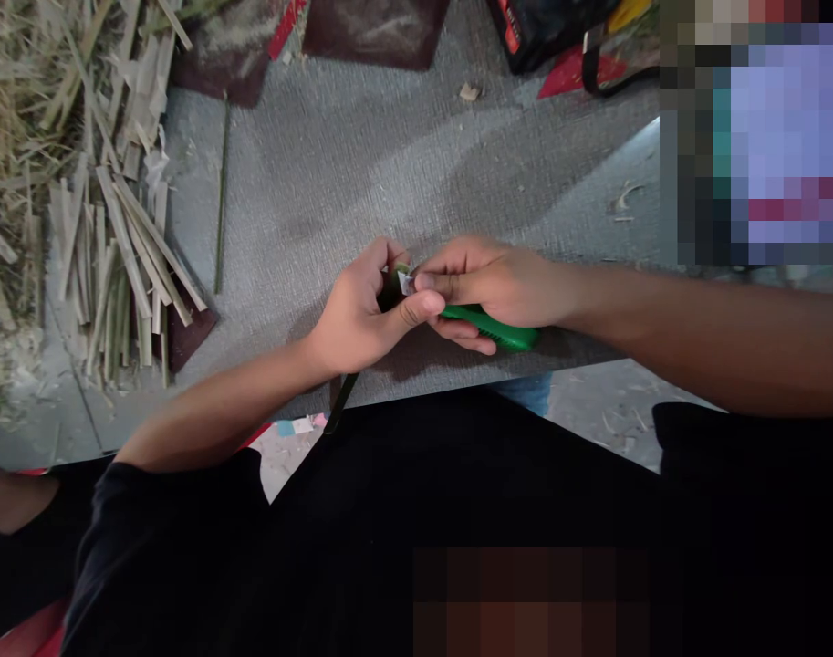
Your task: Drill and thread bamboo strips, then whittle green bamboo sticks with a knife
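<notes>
My left hand (354,315) is closed near the table's front edge, gripping a narrow dark green strip (342,401). The strip's lower end hangs past the edge toward my black shirt, and its upper end shows between my fingers. Just to the right, my right hand (515,281) is wrapped round a green-handled utility knife (502,331). A pale, shiny bit, perhaps the blade, shows at my right fingertips, touching or very near the strip. The left thumb reaches across to the right fingers. The exact contact between blade and strip is hidden.
Split stalk strips (125,274) lie piled on the left beside tangled shavings (19,100). One thin green stalk (221,196) lies apart on the grey table (307,164). Dark red sheets (375,32) and a black bag (546,32) are at the back. Another person's arm (12,497) shows lower left.
</notes>
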Action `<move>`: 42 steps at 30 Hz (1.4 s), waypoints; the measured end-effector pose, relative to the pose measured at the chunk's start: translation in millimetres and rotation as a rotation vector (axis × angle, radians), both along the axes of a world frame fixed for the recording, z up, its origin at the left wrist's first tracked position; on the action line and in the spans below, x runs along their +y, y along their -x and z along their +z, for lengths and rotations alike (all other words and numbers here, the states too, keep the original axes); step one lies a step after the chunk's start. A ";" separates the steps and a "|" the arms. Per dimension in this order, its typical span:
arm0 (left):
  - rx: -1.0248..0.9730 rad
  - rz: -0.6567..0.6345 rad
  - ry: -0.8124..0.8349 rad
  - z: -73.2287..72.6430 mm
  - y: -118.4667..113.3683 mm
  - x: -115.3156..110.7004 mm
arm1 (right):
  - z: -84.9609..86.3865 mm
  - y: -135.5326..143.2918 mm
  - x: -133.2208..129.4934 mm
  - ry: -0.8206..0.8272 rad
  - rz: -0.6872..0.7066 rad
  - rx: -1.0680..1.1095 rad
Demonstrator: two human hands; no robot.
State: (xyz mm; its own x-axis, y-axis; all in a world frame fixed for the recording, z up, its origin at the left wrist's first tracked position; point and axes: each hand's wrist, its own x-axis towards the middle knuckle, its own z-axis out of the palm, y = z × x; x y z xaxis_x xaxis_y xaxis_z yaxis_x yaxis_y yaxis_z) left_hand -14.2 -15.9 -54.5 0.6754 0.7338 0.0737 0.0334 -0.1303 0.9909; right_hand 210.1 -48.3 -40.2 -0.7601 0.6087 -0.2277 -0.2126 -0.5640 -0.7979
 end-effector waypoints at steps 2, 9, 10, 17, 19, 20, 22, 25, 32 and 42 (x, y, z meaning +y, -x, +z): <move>0.009 0.023 -0.039 -2.1 0.1 -2.2 | 3.4 -0.7 0.2 0.023 0.011 -0.024; -0.017 0.075 -0.133 -7.5 -1.3 -4.9 | 7.9 -3.5 0.1 0.112 0.032 -0.048; -0.018 0.078 -0.124 -7.3 -1.3 -5.0 | 6.6 -3.4 0.0 0.118 0.037 -0.033; -0.014 0.093 -0.127 -10.3 1.0 -3.9 | 10.1 2.5 -6.4 0.166 -0.038 -0.051; -0.029 0.101 -0.149 -12.3 1.1 -4.7 | 12.3 5.3 -8.3 0.141 -0.069 -0.043; -0.024 0.110 -0.157 -13.0 1.1 -5.2 | 12.8 6.5 -8.7 0.124 -0.093 -0.046; -0.001 0.124 -0.170 -13.6 1.2 -6.4 | 12.3 8.5 -8.3 0.091 -0.166 -0.087; 0.022 0.121 -0.170 -12.8 1.6 -6.9 | 8.5 9.1 -5.4 -0.005 -0.290 -0.110; -0.042 0.026 -0.093 -9.3 2.7 -1.1 | -0.6 7.2 -3.9 -0.065 -0.144 0.005; -0.057 -0.081 -0.179 -12.7 4.6 8.9 | 15.7 8.2 -12.6 0.143 -0.072 -0.116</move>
